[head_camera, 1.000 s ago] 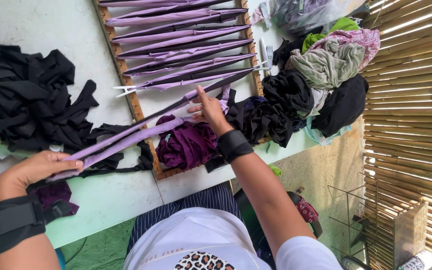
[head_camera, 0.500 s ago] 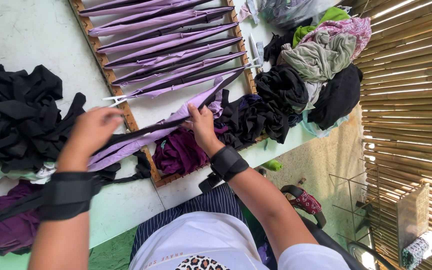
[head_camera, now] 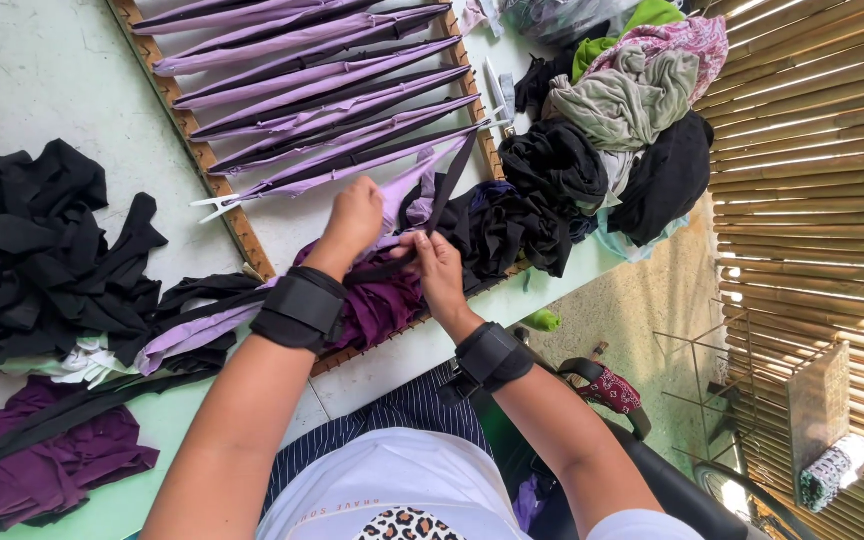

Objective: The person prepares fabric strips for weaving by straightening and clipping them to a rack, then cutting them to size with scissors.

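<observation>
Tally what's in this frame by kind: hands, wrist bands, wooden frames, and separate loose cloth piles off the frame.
Hands: 2, left hand and right hand, both on a black strip
Black wrist bands: 2, left band, right band
Wooden frame: 1
Cloth piles: 3, black pile, purple pile, mixed pile
Total: 8

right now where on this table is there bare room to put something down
Bare table lies at far left, between the wooden frame and the black fabric pile. A smaller bare patch sits inside the frame, below the stretched purple strips. It is crowded around the left hand and right hand, and at the clothes heap.
</observation>
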